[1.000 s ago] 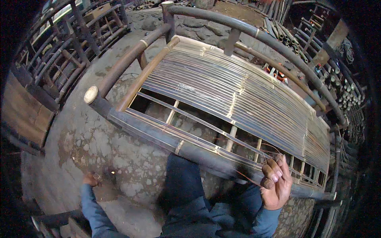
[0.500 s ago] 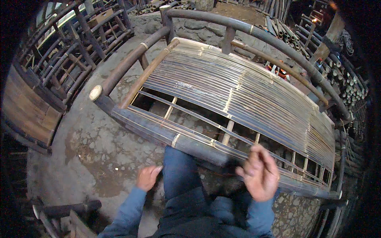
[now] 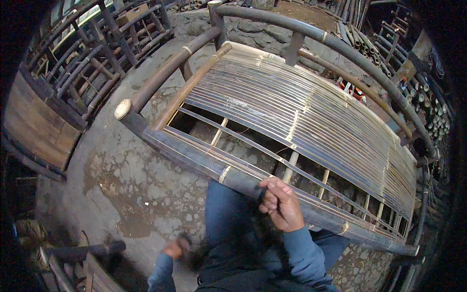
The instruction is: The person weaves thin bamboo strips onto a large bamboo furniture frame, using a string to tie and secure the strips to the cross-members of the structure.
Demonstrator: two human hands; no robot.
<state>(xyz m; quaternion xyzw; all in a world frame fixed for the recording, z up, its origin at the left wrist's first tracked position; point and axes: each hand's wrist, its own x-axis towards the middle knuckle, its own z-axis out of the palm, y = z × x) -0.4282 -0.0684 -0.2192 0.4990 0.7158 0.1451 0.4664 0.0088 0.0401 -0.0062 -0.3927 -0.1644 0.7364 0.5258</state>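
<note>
A bamboo bench with a slatted seat stands before me, its thick dark front rail running across in front of my legs. My right hand is raised at the middle of this rail, fingers curled in and thumb pressed against them. Whatever those fingers hold, if anything, is hidden. Just behind the rail, a single loose-set slat spans a gap in the seat, over pale cross pieces. My left hand hangs low left of my knee, apart from the bench, smeared by motion; a dark patch shows at its fingertips.
Stacked dark bamboo frames stand at the far left, above a brown wooden panel. Bundled bamboo poles lie at the right. A bamboo furniture piece stands at the lower left. The stone floor is uneven.
My right hand has moved left, from over the seat gap to the front rail, and its fingers have curled tighter. My left hand has dropped lower. The view has shifted slightly.
</note>
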